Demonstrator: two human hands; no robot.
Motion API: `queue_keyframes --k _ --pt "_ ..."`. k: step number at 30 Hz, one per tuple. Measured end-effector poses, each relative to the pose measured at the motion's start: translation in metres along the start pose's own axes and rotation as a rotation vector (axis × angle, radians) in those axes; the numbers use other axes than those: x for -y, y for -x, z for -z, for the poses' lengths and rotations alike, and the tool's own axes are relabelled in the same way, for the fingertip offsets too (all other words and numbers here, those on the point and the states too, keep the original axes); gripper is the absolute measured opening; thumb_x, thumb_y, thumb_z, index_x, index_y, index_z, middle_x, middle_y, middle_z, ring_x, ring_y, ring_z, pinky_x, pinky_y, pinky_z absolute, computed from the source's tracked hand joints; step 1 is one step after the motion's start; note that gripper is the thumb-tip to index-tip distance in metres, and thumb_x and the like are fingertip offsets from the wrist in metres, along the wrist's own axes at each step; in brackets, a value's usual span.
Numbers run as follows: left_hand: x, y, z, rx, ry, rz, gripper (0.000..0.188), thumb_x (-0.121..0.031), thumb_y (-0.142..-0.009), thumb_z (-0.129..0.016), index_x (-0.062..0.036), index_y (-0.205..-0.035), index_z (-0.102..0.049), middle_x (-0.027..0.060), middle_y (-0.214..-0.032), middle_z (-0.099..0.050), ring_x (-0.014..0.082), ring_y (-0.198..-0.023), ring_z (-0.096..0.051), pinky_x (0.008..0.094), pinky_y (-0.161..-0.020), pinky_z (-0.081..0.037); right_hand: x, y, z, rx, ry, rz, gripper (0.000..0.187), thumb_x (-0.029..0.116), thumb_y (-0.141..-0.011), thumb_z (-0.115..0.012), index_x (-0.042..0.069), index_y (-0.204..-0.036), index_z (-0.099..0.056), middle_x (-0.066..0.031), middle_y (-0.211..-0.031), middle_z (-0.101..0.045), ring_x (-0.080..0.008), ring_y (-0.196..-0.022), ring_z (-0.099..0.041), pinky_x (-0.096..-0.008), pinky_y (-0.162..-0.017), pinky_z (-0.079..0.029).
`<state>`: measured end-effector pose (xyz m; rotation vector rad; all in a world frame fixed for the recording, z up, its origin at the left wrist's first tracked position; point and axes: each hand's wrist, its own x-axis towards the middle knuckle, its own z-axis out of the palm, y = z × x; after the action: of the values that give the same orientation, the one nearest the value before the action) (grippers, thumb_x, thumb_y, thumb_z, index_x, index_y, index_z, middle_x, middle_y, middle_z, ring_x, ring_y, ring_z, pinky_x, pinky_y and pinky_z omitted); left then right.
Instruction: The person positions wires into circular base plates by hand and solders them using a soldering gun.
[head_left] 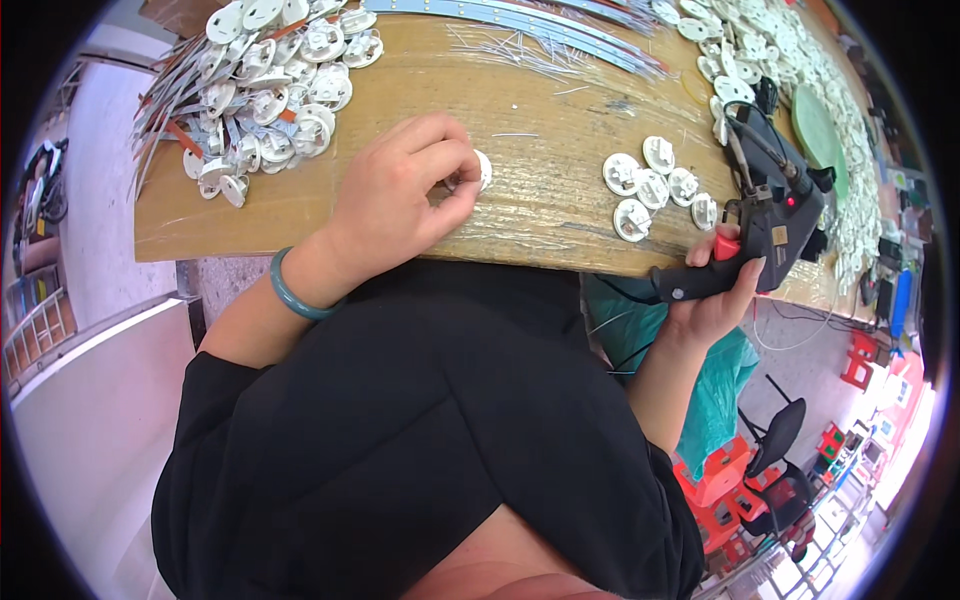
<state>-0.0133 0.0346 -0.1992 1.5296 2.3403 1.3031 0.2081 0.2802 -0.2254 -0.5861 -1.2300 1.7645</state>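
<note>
My left hand [405,195] rests over the table's near side, thumb and fingers pinched together. At its fingertips a small white round plastic part [485,171] shows in part, the rest hidden behind the fingers. On the right, my right hand [712,308] is wrapped around the grip of a black soldering gun [775,238] with a red trigger and a lit red light. Several white round parts [652,189] with raised fittings lie grouped on the wood between my hands, close to the gun.
A heap of white round parts with wires [270,100] covers the table's left side. Pale blue strips [520,28] and loose thin wires [515,50] lie at the back. More white discs [735,50] and a green plate [818,135] are at right. A green bag [715,395] hangs below the edge.
</note>
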Motion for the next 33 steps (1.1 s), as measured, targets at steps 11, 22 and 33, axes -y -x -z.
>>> queue_keyframes --k 11,22,33 --pt "-0.001 0.000 0.001 0.000 -0.004 0.016 0.009 -0.002 -0.075 -0.068 -0.0052 -0.077 -0.060 0.0048 -0.083 -0.058 0.0206 -0.073 -0.060 0.0332 -0.064 -0.049 -0.004 -0.004 0.003 0.072 -0.077 0.017 0.054 0.046 -0.099 -0.052 -0.006 -0.112 -0.056 -0.0099 -0.086 -0.054 -0.0157 -0.074 -0.050 -0.0273 -0.066 -0.040" --pt "-0.002 -0.012 0.015 0.207 -0.210 -0.082 0.033 -0.014 -0.079 -0.069 -0.0082 -0.110 -0.060 0.0100 -0.102 -0.063 0.0329 -0.096 -0.059 0.0434 -0.086 -0.046 -0.003 0.000 0.005 0.074 -0.110 -0.002 0.050 0.042 -0.102 -0.046 -0.005 -0.117 -0.054 -0.0119 -0.101 -0.057 -0.0172 -0.077 -0.051 -0.0299 -0.068 -0.042" --pt "0.012 -0.129 -0.054 0.269 -0.179 -0.401 0.030 -0.012 -0.078 -0.067 -0.0051 -0.107 -0.062 0.0111 -0.102 -0.061 0.0292 -0.098 -0.060 0.0389 -0.086 -0.049 -0.007 -0.003 0.010 0.117 -0.166 0.069 0.050 0.041 -0.101 -0.047 -0.004 -0.121 -0.052 -0.0136 -0.110 -0.059 -0.0186 -0.076 -0.053 -0.0314 -0.068 -0.043"
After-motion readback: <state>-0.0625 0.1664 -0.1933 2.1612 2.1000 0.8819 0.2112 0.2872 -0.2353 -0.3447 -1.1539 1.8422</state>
